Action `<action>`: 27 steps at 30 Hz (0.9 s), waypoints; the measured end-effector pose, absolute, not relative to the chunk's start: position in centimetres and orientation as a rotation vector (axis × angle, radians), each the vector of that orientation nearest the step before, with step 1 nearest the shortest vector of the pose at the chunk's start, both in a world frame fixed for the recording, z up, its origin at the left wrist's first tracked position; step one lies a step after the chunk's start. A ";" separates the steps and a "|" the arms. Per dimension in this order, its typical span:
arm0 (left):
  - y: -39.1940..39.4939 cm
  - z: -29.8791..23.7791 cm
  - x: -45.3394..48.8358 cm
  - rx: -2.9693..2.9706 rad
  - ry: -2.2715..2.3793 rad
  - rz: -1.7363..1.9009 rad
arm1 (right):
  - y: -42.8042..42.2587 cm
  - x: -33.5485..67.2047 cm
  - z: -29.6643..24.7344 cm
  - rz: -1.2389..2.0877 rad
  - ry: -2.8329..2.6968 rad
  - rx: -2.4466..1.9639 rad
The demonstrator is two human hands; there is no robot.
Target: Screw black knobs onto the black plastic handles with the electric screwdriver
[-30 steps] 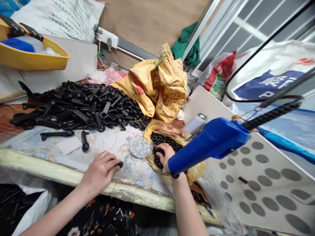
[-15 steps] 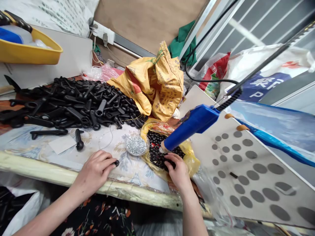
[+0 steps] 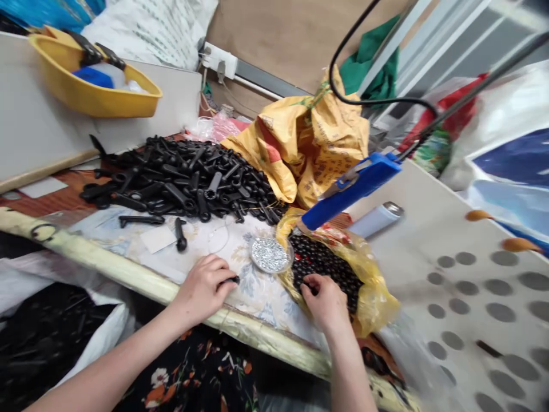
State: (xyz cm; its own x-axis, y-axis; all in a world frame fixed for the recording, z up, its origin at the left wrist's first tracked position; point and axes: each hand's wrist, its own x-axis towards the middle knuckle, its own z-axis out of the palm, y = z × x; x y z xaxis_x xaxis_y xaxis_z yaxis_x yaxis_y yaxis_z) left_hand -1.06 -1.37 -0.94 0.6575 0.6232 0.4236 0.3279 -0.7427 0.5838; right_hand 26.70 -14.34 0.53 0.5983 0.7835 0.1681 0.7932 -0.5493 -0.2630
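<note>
— Left hand (image 3: pixel 201 292)?
— Pinching a small black piece (image 3: pixel 234 280), thumb and fingertips together on it, low over the worktop (image 3: pixel 261 303).
— And the right hand (image 3: pixel 328 303)?
— Down over black balls (image 3: pixel 337 274) in a yellow plastic bag (image 3: pixel 381 309), with fingers curled; impossible to tell if clamped on a ball or not.
— Between the two sets of fingers?
— Slightly farther out, a clear round dish (image 3: pixel 290 261) full of small silver pieces (image 3: pixel 269 254).
— Beyond the left fingers?
— Off to the left, a pale card (image 3: pixel 158 239) between two loose black handles (image 3: pixel 180 236); behind these, a broad heap of black handles (image 3: pixel 171 177).
— Beyond the right fingers?
— A tilted blue tool (image 3: pixel 347 194), lower end near the bag's far edge; farther back, a crumpled yellow sack (image 3: pixel 287 134).
</note>
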 end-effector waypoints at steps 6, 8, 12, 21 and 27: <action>-1.5 -0.7 -1.1 2.369 0.754 0.853 | -14.3 26.8 0.0 -0.026 -1.240 -2.500; -1.5 -0.8 -1.1 2.370 0.760 0.846 | -14.6 26.6 0.2 -0.037 -1.236 -2.477; -1.5 -1.0 -1.1 2.380 0.741 0.865 | -15.3 25.8 1.2 -0.072 -1.236 -2.387; -1.5 -0.9 -0.7 2.429 0.792 0.831 | -17.8 17.4 4.6 0.615 -1.467 -2.218; -1.4 -0.3 0.5 2.577 0.771 0.802 | -13.0 14.1 6.1 0.386 -1.528 -1.999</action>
State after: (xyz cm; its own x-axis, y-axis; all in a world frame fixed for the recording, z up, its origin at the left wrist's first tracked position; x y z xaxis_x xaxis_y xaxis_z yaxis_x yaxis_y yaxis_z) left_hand 0.48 -1.39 -0.33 0.6944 0.5844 0.4199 0.3964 -0.7977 0.4545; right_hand 14.12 -13.01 6.08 0.2992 0.9467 0.1193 0.7764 -0.1688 -0.6073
